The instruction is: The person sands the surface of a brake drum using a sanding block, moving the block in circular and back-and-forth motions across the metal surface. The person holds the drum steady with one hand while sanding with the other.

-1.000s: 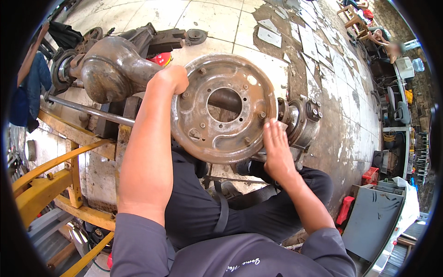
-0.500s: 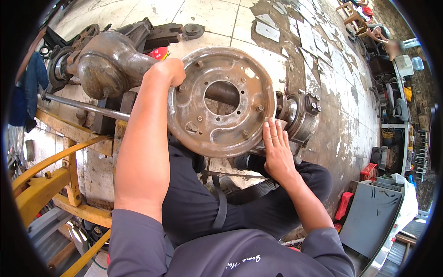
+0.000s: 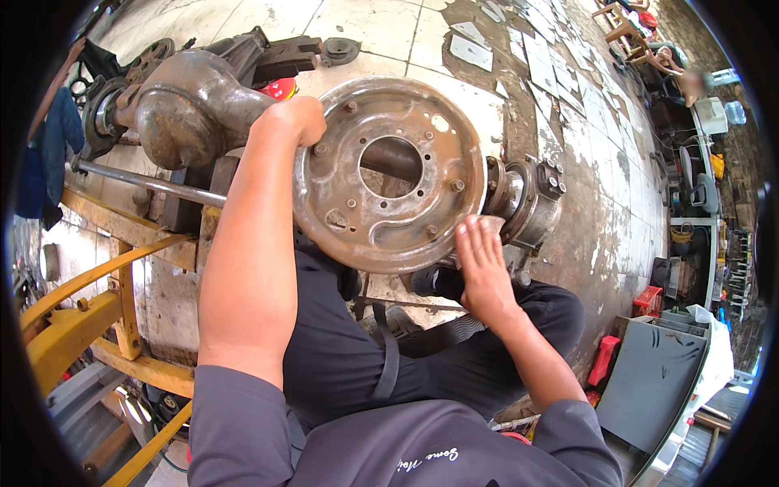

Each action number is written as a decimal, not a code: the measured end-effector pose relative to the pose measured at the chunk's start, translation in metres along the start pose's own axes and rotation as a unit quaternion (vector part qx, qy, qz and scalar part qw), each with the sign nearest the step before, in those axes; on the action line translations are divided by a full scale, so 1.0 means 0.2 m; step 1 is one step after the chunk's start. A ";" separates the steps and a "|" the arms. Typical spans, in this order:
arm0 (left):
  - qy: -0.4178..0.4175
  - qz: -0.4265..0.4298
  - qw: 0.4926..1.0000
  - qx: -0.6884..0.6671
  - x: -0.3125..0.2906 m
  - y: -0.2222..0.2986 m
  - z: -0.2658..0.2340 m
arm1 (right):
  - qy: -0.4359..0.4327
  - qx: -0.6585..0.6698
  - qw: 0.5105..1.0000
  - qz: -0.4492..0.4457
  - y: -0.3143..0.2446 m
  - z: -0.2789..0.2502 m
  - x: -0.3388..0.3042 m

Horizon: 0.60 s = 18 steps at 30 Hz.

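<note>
A: Item one, main piece?
B: Brake backing plate point(image 3: 349, 174), round, brown, worn metal; large central hole, smaller holes and bolt heads about it. Located before the person, just beyond the lap, face turned up toward the camera.
A: Left hand point(image 3: 297, 122)?
B: Closed on the plate's upper-left rim; fingertips hidden.
A: Right hand point(image 3: 487, 274)?
B: Fingers straight and close together, laid along the lower-right rim. A pale brown scrap point(image 3: 493, 221) shows past the fingertips, material unclear. Thumb hidden; whether anything is pinched, cannot tell.
A: Seen through the central hole?
B: One metal tube point(image 3: 396, 152), dark.
A: Adjacent, left?
B: Differential housing point(image 3: 177, 109), rounded, greasy metal. Nearer the person, one steel rod point(image 3: 154, 185) and a yellow metal frame point(image 3: 126, 312).
A: Adjacent, right?
B: Wheel hub point(image 3: 531, 199), studded, just beside the plate.
A: Surroundings?
B: Tiled floor point(image 3: 596, 203), broken in patches; grey metal cabinet point(image 3: 649, 394), lower right, with a red container point(image 3: 604, 360) beside it.
</note>
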<state>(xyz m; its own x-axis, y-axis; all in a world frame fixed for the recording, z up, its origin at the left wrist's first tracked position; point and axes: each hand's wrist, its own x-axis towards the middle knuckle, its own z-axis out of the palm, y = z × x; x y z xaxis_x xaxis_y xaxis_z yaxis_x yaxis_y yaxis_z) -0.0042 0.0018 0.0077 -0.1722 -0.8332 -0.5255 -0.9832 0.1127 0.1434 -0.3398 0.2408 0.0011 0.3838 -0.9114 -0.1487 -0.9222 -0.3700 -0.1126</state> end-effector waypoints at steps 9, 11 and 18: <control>0.002 -0.001 1.000 0.005 0.01 -0.02 0.01 | 0.001 0.009 1.000 0.024 -0.04 -0.04 0.03; 0.008 -0.013 1.000 -0.005 0.01 -0.02 0.02 | -0.019 0.009 0.999 -0.027 -0.09 -0.01 -0.01; 0.001 0.004 1.000 0.011 0.03 -0.03 0.02 | 0.015 0.033 0.999 0.022 -0.03 -0.02 0.04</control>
<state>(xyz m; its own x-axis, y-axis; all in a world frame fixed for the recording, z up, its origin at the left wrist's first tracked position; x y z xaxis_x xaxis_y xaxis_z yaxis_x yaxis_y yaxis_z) 0.0001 -0.0010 0.0003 -0.1792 -0.8332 -0.5230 -0.9831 0.1310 0.1283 -0.3307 0.2350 0.0049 0.3407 -0.9319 -0.1246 -0.9325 -0.3180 -0.1714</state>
